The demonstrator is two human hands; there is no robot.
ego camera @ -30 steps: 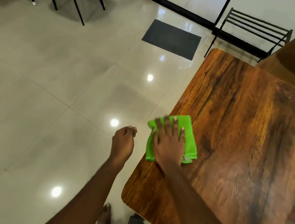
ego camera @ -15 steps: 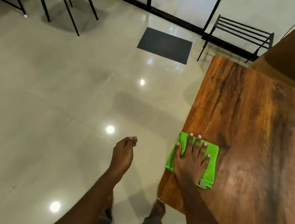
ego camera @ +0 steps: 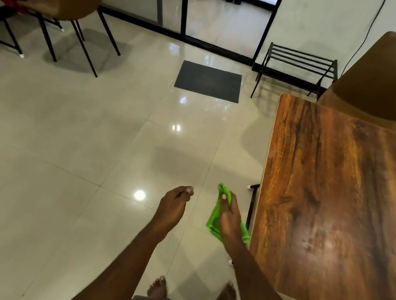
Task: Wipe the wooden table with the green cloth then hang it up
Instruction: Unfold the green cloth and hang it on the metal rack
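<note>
The right hand (ego camera: 228,218) has its grip pinched on the green cloth (ego camera: 214,220), which droops limp over the floor just beside the bench (ego camera: 340,200); light and floppy, I'd take an upper corner for hanging, while the left hand (ego camera: 173,206) is loosely curled, empty

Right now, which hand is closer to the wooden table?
Right. The right hand, holding the green cloth, is beside the table edge; the left hand is farther away.

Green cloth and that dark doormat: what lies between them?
Only bare, glossy floor tiles, seen in the head view. The right hand grips the green cloth beside the wooden table; the dark doormat lies farther off.
</note>
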